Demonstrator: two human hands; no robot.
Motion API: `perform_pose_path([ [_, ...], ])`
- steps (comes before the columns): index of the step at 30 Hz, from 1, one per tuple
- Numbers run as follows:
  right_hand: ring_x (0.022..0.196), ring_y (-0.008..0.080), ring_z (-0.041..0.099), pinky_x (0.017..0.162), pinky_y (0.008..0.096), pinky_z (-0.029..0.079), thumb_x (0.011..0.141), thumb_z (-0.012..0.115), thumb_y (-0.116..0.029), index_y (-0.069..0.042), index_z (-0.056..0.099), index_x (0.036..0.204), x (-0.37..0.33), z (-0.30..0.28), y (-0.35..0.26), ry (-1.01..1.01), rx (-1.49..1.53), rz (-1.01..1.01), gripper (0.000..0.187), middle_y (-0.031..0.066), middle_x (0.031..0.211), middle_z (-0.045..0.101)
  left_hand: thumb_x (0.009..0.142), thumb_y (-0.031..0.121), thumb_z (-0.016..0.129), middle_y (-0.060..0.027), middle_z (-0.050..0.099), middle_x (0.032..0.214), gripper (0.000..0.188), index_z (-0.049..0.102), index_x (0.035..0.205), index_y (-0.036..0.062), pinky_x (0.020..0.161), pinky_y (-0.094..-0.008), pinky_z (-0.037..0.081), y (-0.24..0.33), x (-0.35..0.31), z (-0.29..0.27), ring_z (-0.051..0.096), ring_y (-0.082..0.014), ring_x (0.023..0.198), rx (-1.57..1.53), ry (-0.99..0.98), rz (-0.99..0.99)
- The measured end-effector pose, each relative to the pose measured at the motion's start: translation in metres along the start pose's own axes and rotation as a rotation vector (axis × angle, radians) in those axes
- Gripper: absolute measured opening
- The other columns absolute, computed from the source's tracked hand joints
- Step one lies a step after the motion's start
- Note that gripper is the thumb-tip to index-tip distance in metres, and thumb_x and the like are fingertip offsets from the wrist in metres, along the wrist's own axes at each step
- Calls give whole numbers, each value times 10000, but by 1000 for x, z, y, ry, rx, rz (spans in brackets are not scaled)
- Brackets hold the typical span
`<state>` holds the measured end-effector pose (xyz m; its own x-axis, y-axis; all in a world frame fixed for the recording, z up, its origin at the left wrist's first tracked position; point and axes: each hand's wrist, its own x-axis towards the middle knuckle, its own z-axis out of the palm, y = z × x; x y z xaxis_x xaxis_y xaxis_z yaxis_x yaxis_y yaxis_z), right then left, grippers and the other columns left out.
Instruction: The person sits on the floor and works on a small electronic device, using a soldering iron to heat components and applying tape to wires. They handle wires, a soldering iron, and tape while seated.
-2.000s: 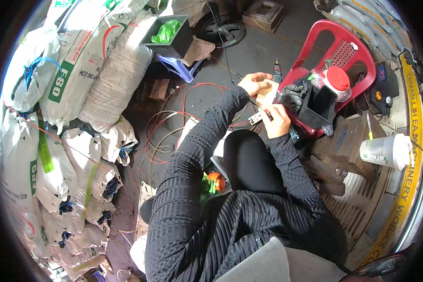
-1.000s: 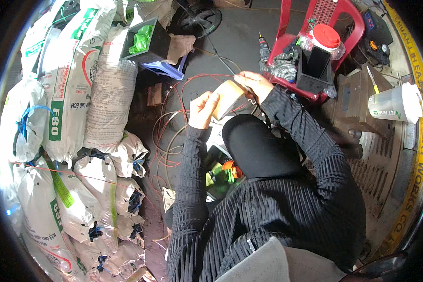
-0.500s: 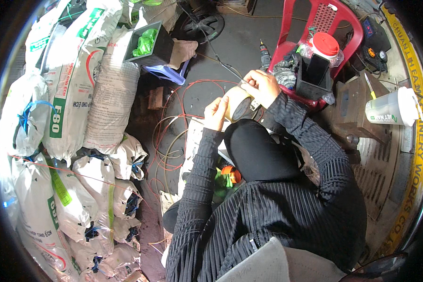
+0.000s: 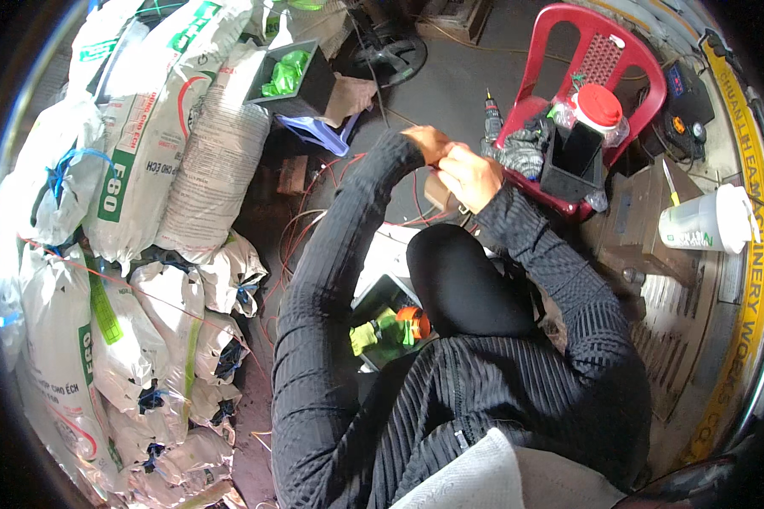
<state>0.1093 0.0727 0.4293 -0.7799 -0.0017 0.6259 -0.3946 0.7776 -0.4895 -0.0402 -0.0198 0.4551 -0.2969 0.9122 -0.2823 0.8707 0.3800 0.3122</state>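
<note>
My left hand (image 4: 427, 144) and my right hand (image 4: 470, 176) meet in front of my raised knee, with fingertips pressed together. Both are closed; what lies between the fingers is hidden. Just below my right hand a pale tan tape roll (image 4: 437, 193) shows in part, tilted nearly edge-on. I cannot tell whether the lower fingers of that hand hold it. A thin dark cable (image 4: 380, 97) comes down from the far side toward my hands, its end out of sight behind my left wrist.
On the right stands a red plastic chair (image 4: 535, 81) with a black bin (image 4: 575, 161), gloves and a red-lidded tub. A drill (image 4: 491, 117) lies beside it. White sacks (image 4: 132, 170) fill the left. Red hoses (image 4: 293, 242) loop over the floor. An open box (image 4: 382, 293) sits by my thigh.
My left hand has left the tape roll's side and swung up and over to my right hand. The roll has turned nearly edge-on and is more covered.
</note>
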Motion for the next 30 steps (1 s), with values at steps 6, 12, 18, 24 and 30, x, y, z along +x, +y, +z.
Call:
perform_pose_path([
  [6,731,253,629,636,335,506,766,662,-110,-34,635,915,-38,18,-4,2,46,209,169,104,839,598,802,385,542,-116,673,1005,382,659,1021,95,759,-371,504,-8,31,36,639,-299,922,94,-297,-21],
  [12,578,68,561,525,209,462,799,713,-99,-7,615,930,-81,32,-1,198,778,973,188,19,762,618,728,199,659,-116,657,944,449,617,1106,-40,782,-285,480,10,11,43,609,-174,848,-810,74,-370],
  [18,525,79,554,481,222,460,796,722,-255,-42,655,875,-84,25,9,31,1020,1246,237,35,755,639,720,244,662,-106,672,874,369,653,993,-3,766,-295,486,51,-9,36,625,-177,801,-976,231,-269],
  [24,478,129,529,410,251,400,814,652,-254,-49,619,839,-81,38,25,91,1281,1220,209,32,629,582,804,301,708,-63,646,897,376,615,998,-8,778,-291,471,85,-41,49,590,-134,854,-885,449,-225],
  [30,620,126,559,515,253,423,847,564,-174,-14,620,1019,-81,38,38,-128,625,773,242,30,732,611,870,226,592,-43,605,874,253,632,952,-11,763,-272,428,86,-88,84,535,-109,839,-1283,710,-287],
])
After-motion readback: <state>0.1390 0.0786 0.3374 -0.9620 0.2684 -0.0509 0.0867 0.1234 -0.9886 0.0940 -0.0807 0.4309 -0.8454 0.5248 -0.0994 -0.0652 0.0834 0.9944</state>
